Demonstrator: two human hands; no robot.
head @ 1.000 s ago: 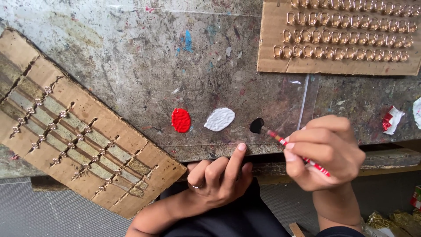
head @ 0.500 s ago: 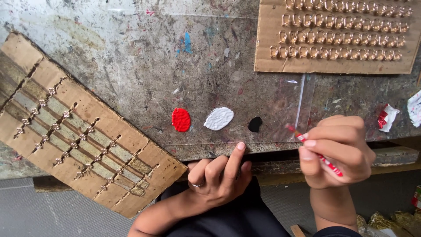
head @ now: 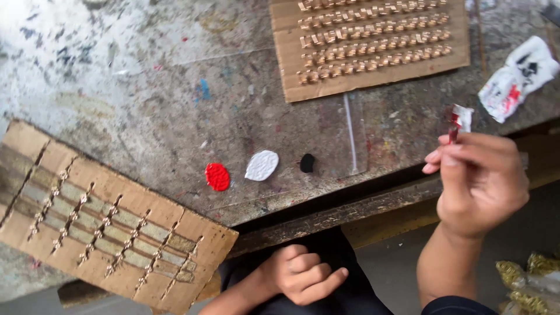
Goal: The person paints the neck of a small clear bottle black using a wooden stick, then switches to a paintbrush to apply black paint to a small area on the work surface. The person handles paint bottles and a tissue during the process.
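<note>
A head-worn camera looks down at a paint-stained worktable (head: 134,87), with three small blobs of paint sitting near its front edge as the landmark: a red blob (head: 217,176), a white blob (head: 262,165) just to its right, and a smaller black blob (head: 307,163) right of that. The person's right hand (head: 481,181) is raised off the table, to the right of the black blob and apart from it, fingers and thumb closed around a thin red-and-white brush (head: 454,127) that points upward; its tip is too blurred to tell what paint it carries. The left hand (head: 300,274) rests low in the lap, below the blobs and under the table edge, curled loosely with nothing visible inside it. Behind the blobs, at the far side, lies a cardboard sheet (head: 373,81) with rows of small gold pieces. To the left of the red blob, a second cardboard sheet (head: 192,233) holds slanted rows of similar pieces. A crumpled paint-smeared rag (head: 516,79) lies far right of the blobs. No red, white or black paint shows on either sheet's pieces, so the painting appears to be largely ahead, judging by this view.
</note>
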